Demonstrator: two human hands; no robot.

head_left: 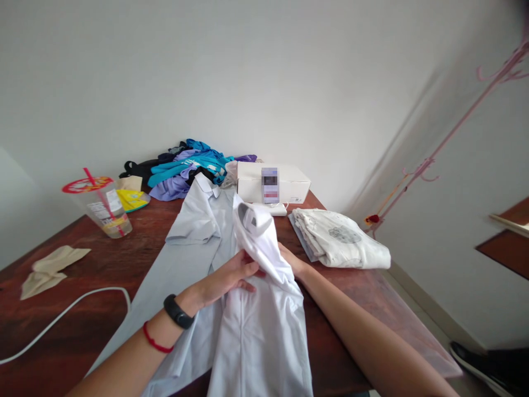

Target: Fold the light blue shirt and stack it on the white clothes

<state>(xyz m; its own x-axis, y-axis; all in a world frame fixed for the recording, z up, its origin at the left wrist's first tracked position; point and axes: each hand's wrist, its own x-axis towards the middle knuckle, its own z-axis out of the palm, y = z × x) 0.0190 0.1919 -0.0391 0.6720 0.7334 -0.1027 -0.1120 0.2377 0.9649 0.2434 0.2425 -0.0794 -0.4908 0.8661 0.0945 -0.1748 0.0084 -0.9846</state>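
Note:
A pale blue short-sleeved shirt [194, 242] lies spread on the dark wooden table [82, 264], its right half folded over the middle. My left hand [229, 275], with a black band and red string at the wrist, pinches the folded white-looking cloth [264, 248] near the sleeve. My right hand [291, 259] is mostly tucked under that same fold, and its fingers are hidden by the cloth.
A folded white printed garment [343, 240] lies at the right. A white box [273, 182] and a heap of blue, purple and black clothes [185, 165] sit at the back. A plastic cup with a red straw [103, 207], a beige cloth [49, 270] and a white cable [61, 317] are left.

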